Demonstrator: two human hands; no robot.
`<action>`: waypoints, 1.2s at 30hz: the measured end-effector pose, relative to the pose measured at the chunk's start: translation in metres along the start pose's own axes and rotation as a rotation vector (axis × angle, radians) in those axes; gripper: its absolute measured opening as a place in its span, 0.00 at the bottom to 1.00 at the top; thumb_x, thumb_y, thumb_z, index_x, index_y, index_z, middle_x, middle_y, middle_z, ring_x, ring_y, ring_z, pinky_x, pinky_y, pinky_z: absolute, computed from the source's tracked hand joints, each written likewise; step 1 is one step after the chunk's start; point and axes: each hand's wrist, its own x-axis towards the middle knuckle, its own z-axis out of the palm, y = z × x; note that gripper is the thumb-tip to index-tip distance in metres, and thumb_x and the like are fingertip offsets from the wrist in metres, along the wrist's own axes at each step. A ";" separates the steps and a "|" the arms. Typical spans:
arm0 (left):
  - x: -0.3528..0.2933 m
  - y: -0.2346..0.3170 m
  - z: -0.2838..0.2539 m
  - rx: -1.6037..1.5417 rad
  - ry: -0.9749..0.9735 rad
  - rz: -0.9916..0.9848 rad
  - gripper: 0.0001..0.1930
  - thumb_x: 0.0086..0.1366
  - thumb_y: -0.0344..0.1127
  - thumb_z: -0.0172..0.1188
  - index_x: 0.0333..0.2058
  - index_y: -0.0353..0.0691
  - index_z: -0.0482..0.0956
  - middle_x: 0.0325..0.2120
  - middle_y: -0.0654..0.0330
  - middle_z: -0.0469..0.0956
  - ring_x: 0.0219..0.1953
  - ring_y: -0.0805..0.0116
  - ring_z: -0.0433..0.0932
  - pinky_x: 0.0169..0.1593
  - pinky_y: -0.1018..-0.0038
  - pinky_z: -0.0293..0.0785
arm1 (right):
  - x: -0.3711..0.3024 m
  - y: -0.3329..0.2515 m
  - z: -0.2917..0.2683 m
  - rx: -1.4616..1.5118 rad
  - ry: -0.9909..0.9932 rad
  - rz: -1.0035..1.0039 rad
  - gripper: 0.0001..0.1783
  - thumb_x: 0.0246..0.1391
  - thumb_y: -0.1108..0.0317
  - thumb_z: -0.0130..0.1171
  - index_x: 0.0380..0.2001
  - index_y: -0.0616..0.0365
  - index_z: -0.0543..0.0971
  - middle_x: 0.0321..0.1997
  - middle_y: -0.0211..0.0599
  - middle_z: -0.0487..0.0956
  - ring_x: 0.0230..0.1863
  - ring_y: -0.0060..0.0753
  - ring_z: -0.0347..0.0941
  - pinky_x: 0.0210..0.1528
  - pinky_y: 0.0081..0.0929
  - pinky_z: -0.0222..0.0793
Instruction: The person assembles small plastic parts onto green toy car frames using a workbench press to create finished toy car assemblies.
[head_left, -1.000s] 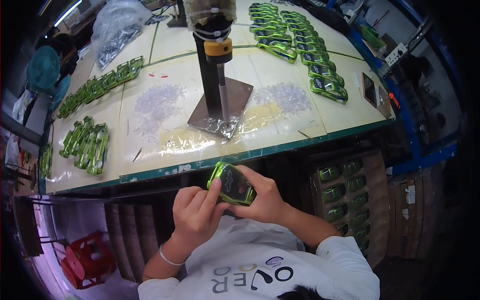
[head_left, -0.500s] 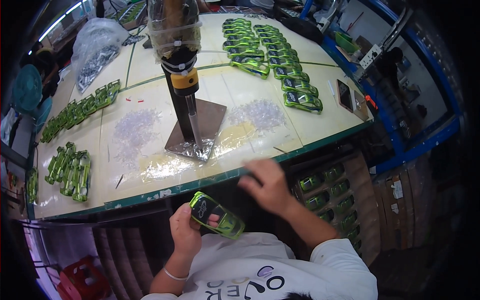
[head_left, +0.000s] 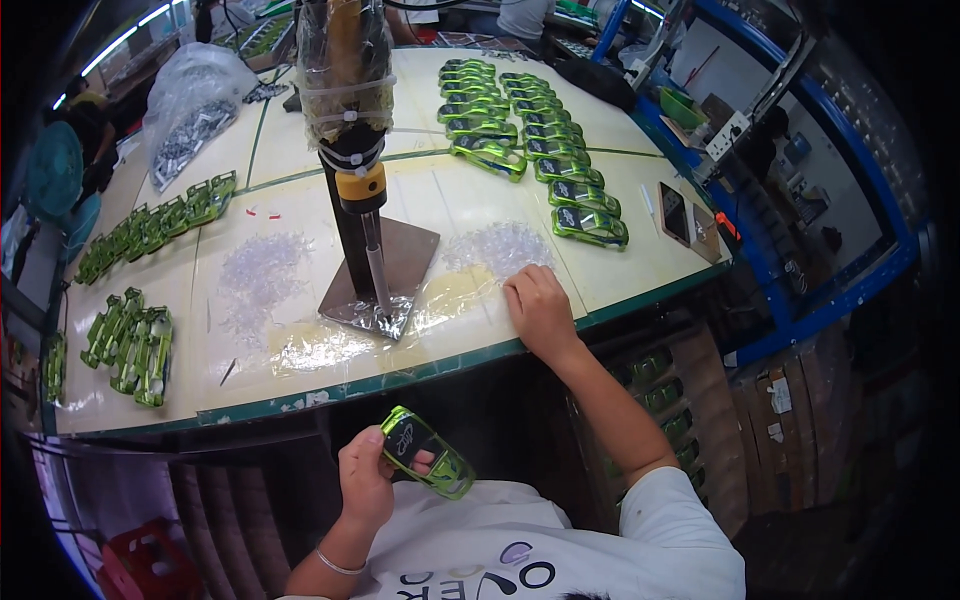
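My left hand (head_left: 366, 482) is closed on a shiny green toy car body (head_left: 452, 476) with a dark hood, held over my lap below the table edge. Its fingers show through the window opening. Further forward, my right hand (head_left: 542, 315) rests at the near right edge of a pile of small clear plastic pieces (head_left: 490, 243). The fingers are bent and pressed together; anything between them is too small to make out. To the left of that hand stands a press-like machine (head_left: 362, 190) with a metal rod above a foil-covered base plate (head_left: 412, 250).
A second pile of clear pieces (head_left: 258, 268) lies left of the machine. Rows of green car bodies (head_left: 590, 226) stand at the right, others (head_left: 150, 350) at the left. A plastic bag of metallic parts (head_left: 190, 120) and a phone (head_left: 673, 212) sit on the table. Car-filled trays (head_left: 665, 395) stand below right.
My right hand has moved forward from above the near table edge onto the table, to the right-hand pile of clear pieces. The left hand still holds the car body, slightly lower.
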 end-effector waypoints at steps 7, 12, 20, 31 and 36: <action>-0.002 0.001 -0.003 0.022 0.018 0.004 0.16 0.61 0.39 0.37 0.29 0.30 0.68 0.19 0.50 0.74 0.20 0.65 0.75 0.25 0.76 0.74 | 0.008 -0.002 -0.002 0.007 -0.020 -0.078 0.02 0.36 0.76 0.54 0.18 0.61 0.71 0.21 0.37 0.69 0.25 0.37 0.66 0.27 0.28 0.64; -0.002 -0.002 -0.007 0.015 0.031 -0.005 0.16 0.61 0.39 0.37 0.29 0.30 0.68 0.20 0.50 0.73 0.20 0.65 0.75 0.25 0.75 0.74 | 0.000 0.000 -0.002 0.372 0.021 0.216 0.04 0.35 0.78 0.54 0.20 0.62 0.71 0.22 0.38 0.72 0.24 0.33 0.69 0.26 0.24 0.66; -0.002 0.002 -0.007 0.012 0.025 -0.009 0.16 0.61 0.39 0.37 0.29 0.30 0.68 0.20 0.52 0.73 0.21 0.66 0.75 0.25 0.75 0.74 | 0.007 0.003 -0.002 0.422 0.066 0.081 0.08 0.42 0.80 0.52 0.30 0.64 0.74 0.25 0.40 0.72 0.24 0.30 0.69 0.27 0.22 0.65; -0.004 -0.001 -0.012 0.017 -0.006 0.006 0.17 0.63 0.39 0.35 0.31 0.29 0.68 0.21 0.49 0.74 0.21 0.68 0.75 0.28 0.77 0.74 | 0.003 0.008 -0.004 1.015 0.150 0.633 0.08 0.47 0.75 0.50 0.32 0.68 0.73 0.23 0.36 0.73 0.22 0.23 0.70 0.27 0.17 0.68; -0.006 -0.001 -0.012 0.028 -0.009 0.007 0.18 0.63 0.40 0.35 0.31 0.29 0.68 0.22 0.49 0.75 0.21 0.69 0.75 0.28 0.78 0.73 | -0.001 -0.003 -0.017 1.179 0.156 0.748 0.10 0.46 0.75 0.51 0.33 0.70 0.72 0.24 0.39 0.74 0.25 0.28 0.73 0.29 0.21 0.71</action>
